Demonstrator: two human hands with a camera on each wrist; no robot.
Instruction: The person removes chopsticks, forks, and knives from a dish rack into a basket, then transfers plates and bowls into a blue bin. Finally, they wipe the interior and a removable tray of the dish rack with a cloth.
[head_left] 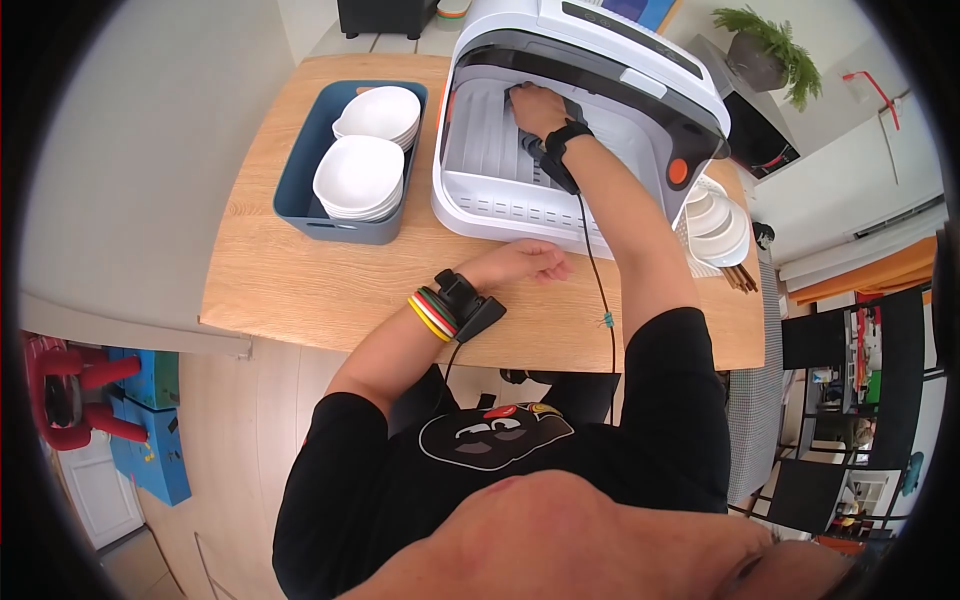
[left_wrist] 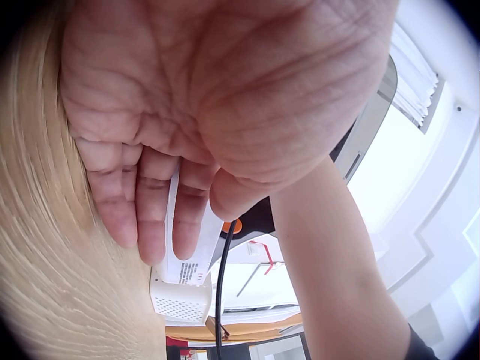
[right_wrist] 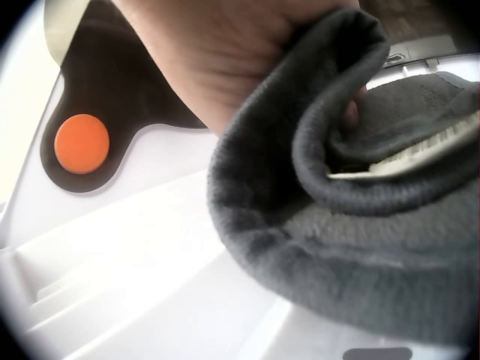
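Inside the white appliance (head_left: 480, 190) with its dark see-through lid raised, the right hand (head_left: 541, 108) grips a dark grey cloth (head_left: 530, 146). Up close in the right wrist view, the cloth (right_wrist: 255, 225) hangs in thick folds below the right hand (right_wrist: 217, 52), whose fingertips are mostly hidden by it. The left hand (head_left: 525, 262) rests on the wooden table in front of the appliance, holding nothing. In the left wrist view the left hand (left_wrist: 217, 97) shows its palm, the fingers loosely bent.
On the left of the table, a blue-grey bin (head_left: 345, 231) holds stacked white bowls (head_left: 362, 176). Right of the appliance stand white dishes (head_left: 722, 225) and brown sticks (head_left: 738, 279). A black cable (head_left: 600, 280) runs from the right wrist over the table edge.
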